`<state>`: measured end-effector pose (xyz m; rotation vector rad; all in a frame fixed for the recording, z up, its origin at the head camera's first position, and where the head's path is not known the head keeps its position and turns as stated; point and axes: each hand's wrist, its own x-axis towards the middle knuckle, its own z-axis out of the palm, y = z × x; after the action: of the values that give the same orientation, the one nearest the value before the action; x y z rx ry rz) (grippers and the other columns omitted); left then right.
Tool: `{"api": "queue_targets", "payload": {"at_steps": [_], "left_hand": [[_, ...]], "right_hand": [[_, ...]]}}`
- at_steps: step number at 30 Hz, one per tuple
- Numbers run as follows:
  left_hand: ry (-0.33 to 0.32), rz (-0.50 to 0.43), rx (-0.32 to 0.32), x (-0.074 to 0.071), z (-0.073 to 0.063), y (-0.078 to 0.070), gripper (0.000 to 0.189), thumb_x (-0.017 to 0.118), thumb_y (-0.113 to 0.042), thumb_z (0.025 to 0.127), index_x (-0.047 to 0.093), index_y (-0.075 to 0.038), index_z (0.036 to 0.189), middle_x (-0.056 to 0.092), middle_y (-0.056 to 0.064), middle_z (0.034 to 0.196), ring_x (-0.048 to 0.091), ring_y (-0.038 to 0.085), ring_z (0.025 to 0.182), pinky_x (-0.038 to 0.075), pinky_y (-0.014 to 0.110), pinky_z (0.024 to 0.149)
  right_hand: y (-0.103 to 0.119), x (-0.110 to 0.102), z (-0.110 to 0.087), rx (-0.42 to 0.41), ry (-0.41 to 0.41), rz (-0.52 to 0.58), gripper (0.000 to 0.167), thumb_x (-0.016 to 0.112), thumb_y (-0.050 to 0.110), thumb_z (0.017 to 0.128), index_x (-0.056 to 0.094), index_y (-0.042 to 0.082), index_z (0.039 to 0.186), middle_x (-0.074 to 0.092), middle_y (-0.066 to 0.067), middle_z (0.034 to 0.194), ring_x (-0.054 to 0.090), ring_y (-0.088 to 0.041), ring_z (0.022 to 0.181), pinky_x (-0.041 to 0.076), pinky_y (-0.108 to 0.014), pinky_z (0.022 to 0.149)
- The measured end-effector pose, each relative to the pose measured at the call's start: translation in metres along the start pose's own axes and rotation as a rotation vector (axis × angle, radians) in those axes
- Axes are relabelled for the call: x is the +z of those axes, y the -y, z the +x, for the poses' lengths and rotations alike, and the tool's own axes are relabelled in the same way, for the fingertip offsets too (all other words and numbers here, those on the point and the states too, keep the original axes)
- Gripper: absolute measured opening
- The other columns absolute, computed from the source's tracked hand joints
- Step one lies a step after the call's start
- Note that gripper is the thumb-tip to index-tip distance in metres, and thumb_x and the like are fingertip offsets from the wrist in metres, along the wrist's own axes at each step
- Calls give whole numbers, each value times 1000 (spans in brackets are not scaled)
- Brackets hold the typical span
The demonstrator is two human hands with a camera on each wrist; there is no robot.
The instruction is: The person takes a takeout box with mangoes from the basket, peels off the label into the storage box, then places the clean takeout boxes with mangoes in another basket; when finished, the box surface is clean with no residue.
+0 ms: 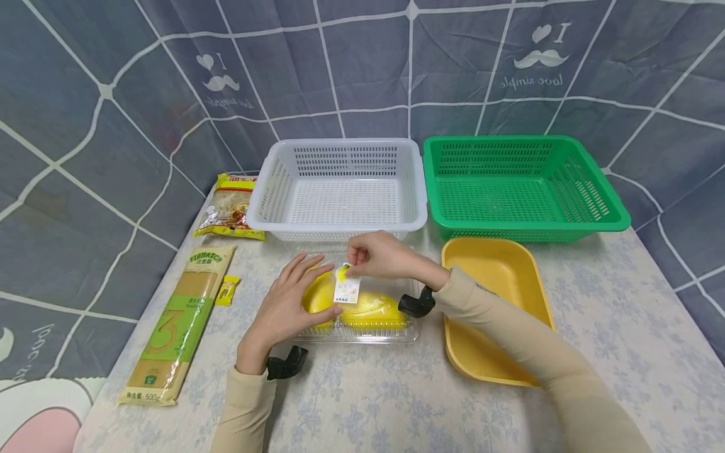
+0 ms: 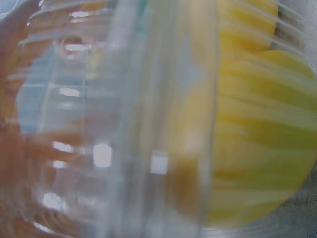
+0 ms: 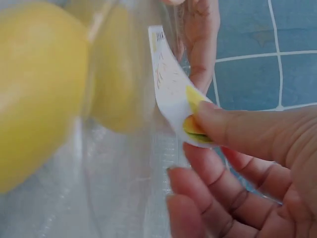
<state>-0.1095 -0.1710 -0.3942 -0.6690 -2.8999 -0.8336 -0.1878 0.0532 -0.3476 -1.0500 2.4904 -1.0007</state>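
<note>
A clear plastic clamshell box point(image 1: 409, 336) with yellow mango-like fruits point(image 1: 374, 311) inside lies in front of the baskets. My left hand point(image 1: 289, 302) rests on the box's left part, its fingers spread over the lid and its thumb towards the front. Over the lid, my right hand point(image 1: 385, 255) pinches one end of a white sticker point(image 1: 347, 291) printed with yellow fruit. In the right wrist view this sticker point(image 3: 171, 84) bends between the lid and my thumb. The left wrist view is blurred, with yellow fruit point(image 2: 262, 139) visible through the plastic.
Behind the box stand a white basket point(image 1: 337, 227) and a green basket point(image 1: 532, 225). A yellow tray point(image 1: 498, 270) sits under my right forearm. On the left lie a noodle packet point(image 1: 178, 327), a small yellow sachet point(image 1: 227, 290) and a yellow-edged food bag point(image 1: 232, 207).
</note>
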Motion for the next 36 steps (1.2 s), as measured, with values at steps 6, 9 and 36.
{"api": "queue_targets", "payload": {"at_steps": [6, 9, 36], "left_hand": [[6, -1, -6, 0, 0, 0, 74, 69, -56, 77, 49, -21, 139, 34, -3, 149, 11, 21, 142, 22, 56, 105], [8, -2, -8, -1, 1, -1, 74, 70, -56, 77, 49, -22, 139, 34, -3, 149, 11, 20, 142, 21, 56, 106], [12, -6, -13, -1, 0, -1, 76, 69, -57, 77, 48, -21, 140, 33, -2, 149, 10, 21, 142, 20, 55, 106]], "right_hand": [[-7, -16, -18, 4, -120, 128, 18, 77, 14, 80, 60, 11, 76, 59, 3, 67, 54, -14, 62, 44, -28, 62], [-13, -31, -33, 26, -154, 188, 18, 77, 16, 81, 60, 11, 75, 60, 0, 69, 55, -17, 63, 44, -30, 60], [-104, -68, -150, 285, 109, 94, 18, 77, 16, 79, 61, 10, 73, 53, 4, 62, 44, -8, 56, 35, -22, 54]]}}
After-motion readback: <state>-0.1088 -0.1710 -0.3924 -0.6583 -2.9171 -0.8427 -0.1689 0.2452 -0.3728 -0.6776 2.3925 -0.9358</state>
